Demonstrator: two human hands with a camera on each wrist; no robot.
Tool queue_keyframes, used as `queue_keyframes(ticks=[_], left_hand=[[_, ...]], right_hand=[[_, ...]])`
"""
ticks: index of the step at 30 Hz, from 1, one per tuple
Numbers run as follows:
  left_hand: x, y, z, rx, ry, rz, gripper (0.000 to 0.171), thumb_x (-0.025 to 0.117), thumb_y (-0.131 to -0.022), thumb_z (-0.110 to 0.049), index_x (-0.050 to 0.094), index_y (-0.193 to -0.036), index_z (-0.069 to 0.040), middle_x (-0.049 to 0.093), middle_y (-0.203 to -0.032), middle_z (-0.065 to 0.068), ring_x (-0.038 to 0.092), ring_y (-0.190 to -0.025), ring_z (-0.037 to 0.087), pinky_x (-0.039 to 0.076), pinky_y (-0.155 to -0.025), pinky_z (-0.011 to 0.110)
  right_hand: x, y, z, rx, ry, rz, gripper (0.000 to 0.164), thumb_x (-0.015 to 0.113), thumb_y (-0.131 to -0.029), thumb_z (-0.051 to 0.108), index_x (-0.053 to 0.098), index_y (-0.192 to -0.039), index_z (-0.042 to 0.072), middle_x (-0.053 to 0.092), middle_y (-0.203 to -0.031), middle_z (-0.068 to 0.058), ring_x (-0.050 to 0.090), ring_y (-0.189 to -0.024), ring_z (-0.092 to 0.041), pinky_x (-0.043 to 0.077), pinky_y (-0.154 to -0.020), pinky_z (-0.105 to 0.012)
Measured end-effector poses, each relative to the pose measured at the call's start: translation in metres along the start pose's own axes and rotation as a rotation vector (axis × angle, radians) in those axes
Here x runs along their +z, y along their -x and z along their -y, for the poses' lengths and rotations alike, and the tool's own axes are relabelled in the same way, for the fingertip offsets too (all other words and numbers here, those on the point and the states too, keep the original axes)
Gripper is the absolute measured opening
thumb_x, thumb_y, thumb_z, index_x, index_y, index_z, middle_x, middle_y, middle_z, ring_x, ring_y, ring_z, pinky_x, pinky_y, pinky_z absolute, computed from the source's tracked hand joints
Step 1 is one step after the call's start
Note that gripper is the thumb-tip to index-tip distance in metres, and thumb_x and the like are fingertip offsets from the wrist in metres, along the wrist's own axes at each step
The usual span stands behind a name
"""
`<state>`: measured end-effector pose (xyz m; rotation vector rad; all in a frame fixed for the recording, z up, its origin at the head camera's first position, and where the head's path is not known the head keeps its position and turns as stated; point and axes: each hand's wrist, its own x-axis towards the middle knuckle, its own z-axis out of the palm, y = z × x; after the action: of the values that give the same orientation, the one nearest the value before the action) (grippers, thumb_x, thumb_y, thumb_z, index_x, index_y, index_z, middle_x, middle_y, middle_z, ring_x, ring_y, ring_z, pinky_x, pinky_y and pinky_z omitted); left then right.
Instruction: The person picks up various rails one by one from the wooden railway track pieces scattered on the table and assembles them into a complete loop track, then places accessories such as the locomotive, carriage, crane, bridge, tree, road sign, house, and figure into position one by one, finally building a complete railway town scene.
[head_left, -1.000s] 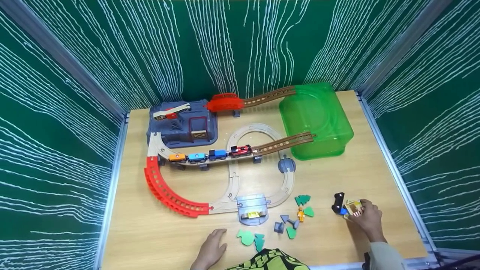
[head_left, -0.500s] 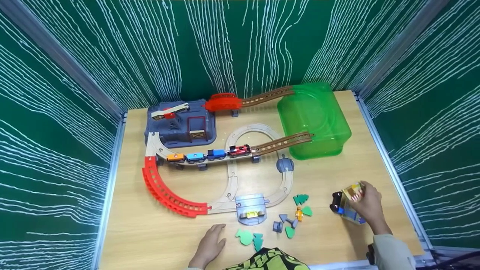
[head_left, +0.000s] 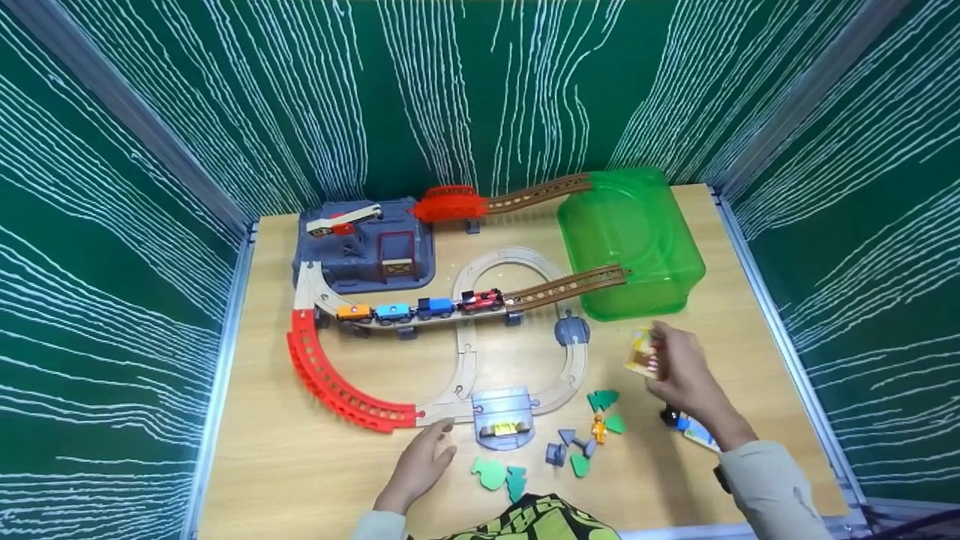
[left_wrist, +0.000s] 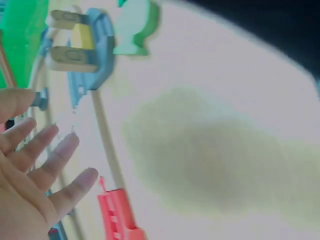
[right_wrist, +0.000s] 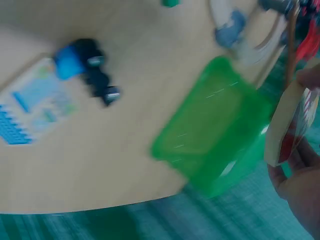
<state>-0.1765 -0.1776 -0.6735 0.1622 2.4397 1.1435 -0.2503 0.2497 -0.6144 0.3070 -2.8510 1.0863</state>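
Note:
My right hand (head_left: 686, 375) holds a small wooden block with a yellow and brown printed picture (head_left: 643, 354), raised over the table below the green bin. In the right wrist view, thumb and fingers pinch this block (right_wrist: 284, 125) by its edges. Behind that forearm lie a black and blue toy piece (right_wrist: 92, 70) and a pale block with a blue printed picture (right_wrist: 42, 102). My left hand (head_left: 416, 465) hovers close to the front track with nothing in it. The left wrist view shows its spread fingers (left_wrist: 60, 155) beside the track.
A train (head_left: 480, 301) with several wagons stands on the raised track. The upturned green bin (head_left: 637, 232) is at back right, a grey crane base (head_left: 360, 262) at back left. Green trees (head_left: 491, 474), an orange figure (head_left: 598, 429) and grey pieces (head_left: 555, 454) lie in front.
My right hand has lifted the yellow-brown block off the table and carried it up and leftward; the blue-printed block now shows where it was. My left hand has moved slightly forward.

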Motion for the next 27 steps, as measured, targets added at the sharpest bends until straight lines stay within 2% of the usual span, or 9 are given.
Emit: queue_keyframes(ticks=[3,5,8,11,14,19,23,27], left_hand=[[-0.005,-0.01,-0.011,0.057,0.07,-0.007,0.051,0.054,-0.085,-0.033,0.041,-0.129,-0.012,0.053,-0.118,0.004,0.05,-0.107,0.022,0.039,-0.09,0.043],[-0.007,-0.018,-0.02,0.11,0.116,-0.009,0.053,0.054,-0.084,-0.038,0.042,-0.129,-0.011,0.055,-0.116,0.004,0.051,-0.105,0.022,0.039,-0.09,0.042],[-0.01,-0.033,-0.039,0.157,0.181,0.019,0.054,0.056,-0.083,-0.039,0.042,-0.129,-0.014,0.054,-0.116,0.003,0.051,-0.105,0.021,0.038,-0.091,0.04],[-0.01,-0.049,-0.06,0.192,0.242,0.059,0.052,0.057,-0.084,-0.035,0.041,-0.129,-0.016,0.053,-0.117,0.0,0.05,-0.106,0.021,0.039,-0.091,0.038],[-0.01,-0.063,-0.077,0.231,0.298,0.095,0.05,0.057,-0.084,-0.03,0.041,-0.129,-0.015,0.053,-0.116,0.0,0.051,-0.104,0.023,0.04,-0.09,0.039],[-0.006,-0.077,-0.092,0.209,0.331,0.164,0.049,0.056,-0.085,-0.033,0.044,-0.127,-0.012,0.055,-0.111,0.002,0.054,-0.095,0.017,0.046,-0.079,0.033],[-0.001,-0.081,-0.092,0.176,0.351,0.193,0.038,0.056,-0.085,-0.027,0.054,-0.119,-0.01,0.059,-0.103,0.002,0.056,-0.089,0.012,0.047,-0.074,0.024],[0.002,-0.082,-0.09,0.166,0.417,0.176,0.026,0.057,-0.085,-0.017,0.061,-0.108,-0.004,0.063,-0.096,0.006,0.059,-0.082,0.012,0.049,-0.071,0.024]], right_hand=[[0.011,-0.01,0.023,-0.014,-0.12,0.096,0.063,0.056,-0.045,-0.015,0.045,-0.105,0.001,0.048,-0.077,-0.007,0.047,-0.054,-0.014,0.042,-0.038,-0.023],[0.018,-0.014,0.039,-0.02,-0.151,0.157,0.065,0.055,-0.044,-0.016,0.044,-0.104,0.005,0.047,-0.078,-0.005,0.048,-0.058,-0.013,0.044,-0.041,-0.023],[0.03,-0.017,0.06,-0.113,-0.069,0.21,0.077,0.056,-0.043,-0.014,0.042,-0.116,0.003,0.048,-0.089,-0.006,0.049,-0.077,-0.018,0.049,-0.063,-0.029],[0.043,-0.017,0.077,-0.282,0.087,0.228,0.089,0.057,-0.042,-0.011,0.036,-0.127,0.001,0.047,-0.104,-0.008,0.044,-0.096,-0.022,0.044,-0.082,-0.036],[0.055,-0.017,0.092,-0.422,0.129,0.257,0.092,0.058,-0.042,-0.012,0.033,-0.13,0.0,0.045,-0.113,-0.011,0.041,-0.104,-0.024,0.042,-0.088,-0.037],[0.07,-0.019,0.111,-0.582,0.166,0.327,0.09,0.059,-0.047,-0.012,0.03,-0.131,0.001,0.044,-0.119,-0.009,0.038,-0.112,-0.024,0.034,-0.096,-0.036],[0.075,-0.018,0.119,-0.626,0.234,0.383,0.088,0.059,-0.054,-0.008,0.027,-0.134,0.006,0.043,-0.122,-0.006,0.036,-0.116,-0.022,0.028,-0.1,-0.037],[0.079,-0.02,0.12,-0.651,0.252,0.393,0.085,0.061,-0.057,-0.006,0.027,-0.134,0.006,0.043,-0.123,-0.006,0.037,-0.117,-0.022,0.027,-0.101,-0.037]])
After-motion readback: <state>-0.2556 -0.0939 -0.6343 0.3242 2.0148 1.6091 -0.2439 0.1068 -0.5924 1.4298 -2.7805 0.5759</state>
